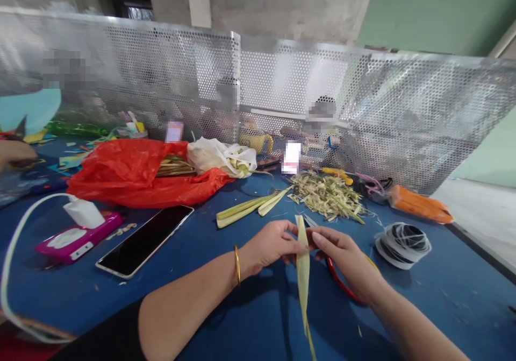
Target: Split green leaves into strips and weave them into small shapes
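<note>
A long pale-green dried leaf strip, like a corn husk [303, 280], hangs upright in front of me, its narrow tail reaching the bottom edge. My left hand [278, 242] pinches it near the top from the left. From the right, the closed fingertips of my right hand [338, 250] meet the strip's edge. Scissors with red and yellow handles [342, 284] show beneath my right hand, blades pointing away; whether they rest on the table or hang from the hand is unclear. Beyond my hands lie more husk strips [245, 210] and a heap of husk scraps [328, 194].
At right are a spool of clear line [403, 245] and an orange packet [421, 205]. A phone [145, 242], purple power strip [78, 237] and red plastic bag [121, 167] occupy the left. A perforated metal screen [290, 76] stands behind. Someone else's hand [16, 154] works far left.
</note>
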`<state>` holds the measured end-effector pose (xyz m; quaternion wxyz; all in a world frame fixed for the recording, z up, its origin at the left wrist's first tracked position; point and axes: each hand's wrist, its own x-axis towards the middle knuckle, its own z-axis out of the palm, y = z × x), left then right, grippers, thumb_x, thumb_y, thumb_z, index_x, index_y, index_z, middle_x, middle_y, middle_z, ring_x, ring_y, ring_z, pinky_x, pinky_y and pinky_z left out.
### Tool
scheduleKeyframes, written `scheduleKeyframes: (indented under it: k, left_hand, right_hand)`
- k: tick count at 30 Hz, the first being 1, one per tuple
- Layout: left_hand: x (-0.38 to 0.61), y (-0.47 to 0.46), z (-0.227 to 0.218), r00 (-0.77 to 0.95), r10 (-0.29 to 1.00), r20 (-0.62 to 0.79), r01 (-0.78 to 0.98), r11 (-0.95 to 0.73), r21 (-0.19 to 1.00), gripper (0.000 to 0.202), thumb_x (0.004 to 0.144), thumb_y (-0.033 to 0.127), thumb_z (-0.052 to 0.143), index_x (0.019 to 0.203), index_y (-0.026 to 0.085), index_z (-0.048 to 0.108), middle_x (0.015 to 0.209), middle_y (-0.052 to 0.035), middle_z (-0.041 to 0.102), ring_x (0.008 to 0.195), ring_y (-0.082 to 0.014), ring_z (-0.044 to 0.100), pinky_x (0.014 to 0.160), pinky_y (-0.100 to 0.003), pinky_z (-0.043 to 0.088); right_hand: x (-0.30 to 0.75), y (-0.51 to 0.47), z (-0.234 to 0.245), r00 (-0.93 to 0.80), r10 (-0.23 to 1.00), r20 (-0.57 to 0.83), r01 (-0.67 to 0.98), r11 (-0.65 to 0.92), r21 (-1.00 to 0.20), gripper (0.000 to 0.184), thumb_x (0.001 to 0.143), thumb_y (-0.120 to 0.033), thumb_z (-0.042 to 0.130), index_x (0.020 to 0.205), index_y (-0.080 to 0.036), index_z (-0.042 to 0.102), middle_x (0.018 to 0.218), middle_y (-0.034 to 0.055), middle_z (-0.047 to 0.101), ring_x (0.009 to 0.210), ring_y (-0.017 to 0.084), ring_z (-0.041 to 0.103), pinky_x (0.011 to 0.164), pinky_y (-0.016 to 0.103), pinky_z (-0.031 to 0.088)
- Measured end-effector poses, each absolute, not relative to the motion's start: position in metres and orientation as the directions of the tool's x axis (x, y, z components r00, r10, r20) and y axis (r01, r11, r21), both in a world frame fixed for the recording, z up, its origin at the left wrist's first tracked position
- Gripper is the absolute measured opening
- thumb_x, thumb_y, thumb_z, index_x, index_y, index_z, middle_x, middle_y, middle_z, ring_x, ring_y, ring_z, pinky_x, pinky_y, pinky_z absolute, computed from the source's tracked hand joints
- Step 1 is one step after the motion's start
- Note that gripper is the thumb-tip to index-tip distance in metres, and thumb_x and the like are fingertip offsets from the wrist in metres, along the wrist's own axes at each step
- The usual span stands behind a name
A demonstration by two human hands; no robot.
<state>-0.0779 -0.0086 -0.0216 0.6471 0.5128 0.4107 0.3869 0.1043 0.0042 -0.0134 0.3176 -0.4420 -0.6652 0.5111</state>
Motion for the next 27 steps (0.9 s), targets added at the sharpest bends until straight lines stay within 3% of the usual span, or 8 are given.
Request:
scheduleKeyframes:
  k: [6,11,18,22,27]
  left_hand:
    - [-0.0733,-0.0107,-0.0261,0.367,0.907,-0.205,-0.021,0.229,0.973,0.036,0.060,0.028,0.075,0.079,0.019,0.046,0.060,0.0014,0.064,0.050,-0.0116,0.057,0.047,-0.022,0.042]
    - [-0.0725,-0.0126,-0.0276,0.379,0.896,-0.232,-0.047,0.269,0.962,0.037,0.056,0.031,0.077,0.073,0.020,0.046,0.057,0.0038,0.060,0.051,-0.0119,0.057,0.048,-0.022,0.043]
    - [-0.0688,-0.0156,-0.0262,0.294,0.931,-0.216,-0.064,0.244,0.968,0.024,0.058,0.021,0.075,0.069,0.017,0.054,0.048,0.0082,0.050,0.045,-0.0064,0.044,0.045,-0.018,0.033]
    - [-0.0679,-0.0159,-0.0230,0.233,0.947,-0.220,-0.086,0.245,0.966,0.020,0.060,0.020,0.075,0.072,0.015,0.059,0.051,0.0067,0.053,0.045,-0.0054,0.043,0.045,-0.018,0.031]
    - [-0.0670,-0.0172,-0.0225,0.213,0.943,-0.256,-0.112,0.284,0.952,0.020,0.061,0.020,0.074,0.069,0.016,0.056,0.055,0.0046,0.057,0.049,-0.0081,0.051,0.046,-0.018,0.036]
  right_hand:
    - [0.0974,-0.0027,-0.0190,-0.467,0.869,-0.165,-0.010,-0.192,-0.981,0.025,0.073,-0.038,0.073,0.088,-0.018,0.069,0.080,0.0018,0.065,0.067,0.011,0.055,0.058,0.020,0.040]
    - [0.0960,-0.0030,-0.0146,-0.453,0.849,-0.272,-0.085,-0.345,-0.935,0.032,0.061,-0.030,0.081,0.088,-0.018,0.068,0.067,-0.0026,0.060,0.049,0.005,0.043,0.049,0.019,0.034]
    - [0.0963,-0.0033,-0.0193,-0.387,0.875,-0.291,-0.073,-0.344,-0.936,0.030,0.062,-0.030,0.080,0.085,-0.016,0.066,0.059,-0.0049,0.055,0.048,0.005,0.042,0.047,0.018,0.034]
    - [0.0964,-0.0026,-0.0199,-0.388,0.882,-0.268,-0.059,-0.314,-0.948,0.025,0.062,-0.031,0.079,0.075,-0.016,0.063,0.050,-0.0071,0.047,0.046,0.005,0.037,0.045,0.018,0.032]
    - [0.0954,-0.0017,-0.0199,-0.298,0.916,-0.267,-0.114,-0.312,-0.943,0.026,0.060,-0.031,0.081,0.072,-0.016,0.063,0.065,-0.0017,0.059,0.056,0.008,0.051,0.052,0.019,0.041]
